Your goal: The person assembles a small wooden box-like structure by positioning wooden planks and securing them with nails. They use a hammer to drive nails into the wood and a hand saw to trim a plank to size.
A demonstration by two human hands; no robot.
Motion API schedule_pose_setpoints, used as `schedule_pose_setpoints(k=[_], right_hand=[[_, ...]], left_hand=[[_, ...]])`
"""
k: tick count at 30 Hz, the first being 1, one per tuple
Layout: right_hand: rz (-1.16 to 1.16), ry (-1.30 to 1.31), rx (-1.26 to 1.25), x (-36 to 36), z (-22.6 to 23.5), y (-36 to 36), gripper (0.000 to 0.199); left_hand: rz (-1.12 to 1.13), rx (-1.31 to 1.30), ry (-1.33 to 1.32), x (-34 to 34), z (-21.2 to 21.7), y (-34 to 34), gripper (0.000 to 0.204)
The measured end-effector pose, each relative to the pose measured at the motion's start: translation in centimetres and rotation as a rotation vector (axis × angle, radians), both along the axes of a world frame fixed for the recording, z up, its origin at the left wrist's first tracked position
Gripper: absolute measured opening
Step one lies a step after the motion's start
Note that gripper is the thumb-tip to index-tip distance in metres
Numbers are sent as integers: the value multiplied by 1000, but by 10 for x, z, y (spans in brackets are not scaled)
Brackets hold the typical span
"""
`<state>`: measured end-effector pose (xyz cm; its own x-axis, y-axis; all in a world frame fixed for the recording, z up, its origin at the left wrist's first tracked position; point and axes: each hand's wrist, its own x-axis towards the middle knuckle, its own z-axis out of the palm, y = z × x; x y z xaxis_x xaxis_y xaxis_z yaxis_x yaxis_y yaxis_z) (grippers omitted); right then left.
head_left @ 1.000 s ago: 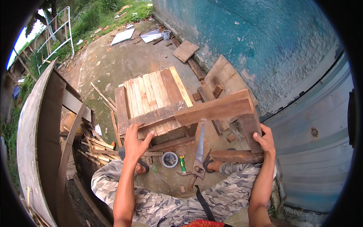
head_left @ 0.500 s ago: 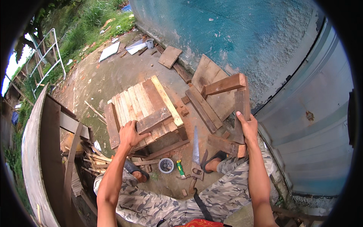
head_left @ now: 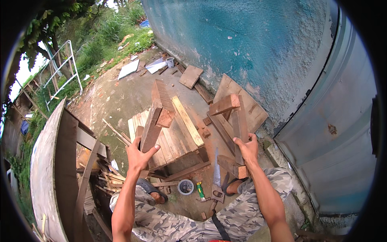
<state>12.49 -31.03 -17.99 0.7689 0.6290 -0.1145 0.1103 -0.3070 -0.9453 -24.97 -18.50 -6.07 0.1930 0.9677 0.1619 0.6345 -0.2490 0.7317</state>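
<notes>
My left hand grips a wooden frame, a dark plank with a thick block joined at its end, lifted and tilted above a low slatted wooden table. A second wooden frame, with blocks at both ends of its plank, is in my right hand, thumb along the near side. It stands over the ground to the right of the table. Before my feet lie a handsaw and a green-handled hammer. Beside them sits a small round tub with dark contents, too small to make out.
A blue wall and a grey metal door run along the right. Wide boards lie by the wall. At left stands a large curved wooden panel, with scrap sticks beside it.
My left hand has raised its frame off the tabletop and tipped it upright. The right hand has brought its frame leftward, closer to the table. The view has shifted slightly.
</notes>
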Motion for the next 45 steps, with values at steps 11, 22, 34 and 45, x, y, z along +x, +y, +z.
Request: schedule_pose_setpoints(k=[11, 22, 34, 45], right_hand=[[209, -67, 662, -62, 48, 44, 47], [519, -280, 762, -166, 29, 94, 45], [632, -128, 766, -249, 22, 119, 47], [757, -131, 805, -245, 6, 129, 70]], left_hand=[[174, 269, -835, -61, -78, -6, 66], [215, 365, -815, -45, -100, -15, 61], [85, 321, -784, -20, -101, -10, 70], [46, 200, -701, -23, -108, -14, 74]])
